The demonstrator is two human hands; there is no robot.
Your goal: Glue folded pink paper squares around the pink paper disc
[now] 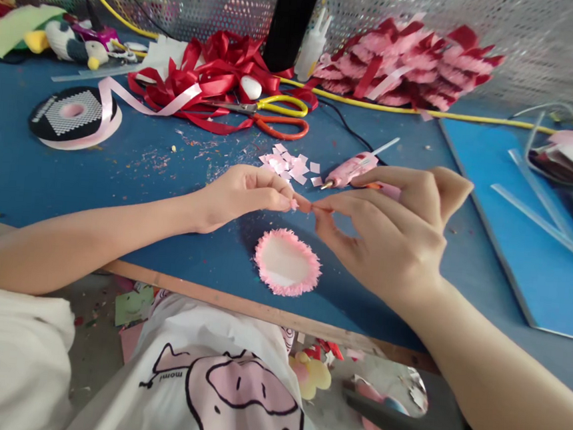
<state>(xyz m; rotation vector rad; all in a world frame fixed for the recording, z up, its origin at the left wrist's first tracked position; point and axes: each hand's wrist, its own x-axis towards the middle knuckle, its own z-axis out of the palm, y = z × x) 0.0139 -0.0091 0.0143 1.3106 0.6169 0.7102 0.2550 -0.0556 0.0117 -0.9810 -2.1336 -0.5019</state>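
Observation:
My left hand (248, 197) is closed in a pinch, with a small pink ribbon piece (294, 204) at its fingertips. My right hand (395, 234) meets it there, thumb and forefinger pressed together; what they grip is too small to make out. Just below the hands, an oval pad with a pale middle and a fluffy pink rim (287, 263) lies on the blue table. Behind the fingers is a loose pile of cut pink ribbon squares (287, 164). A pink glue gun (351, 170) with a clear glue stick lies beside the pile, partly hidden by my right hand.
Scissors (280, 115) with yellow and orange handles lie by tangled red ribbon (219, 68). A pink ribbon spool (72, 116) is at left. Pink-and-red fringed pieces (404, 65) are heaped at the back. A blue board (529, 243) with clear glue sticks is at right.

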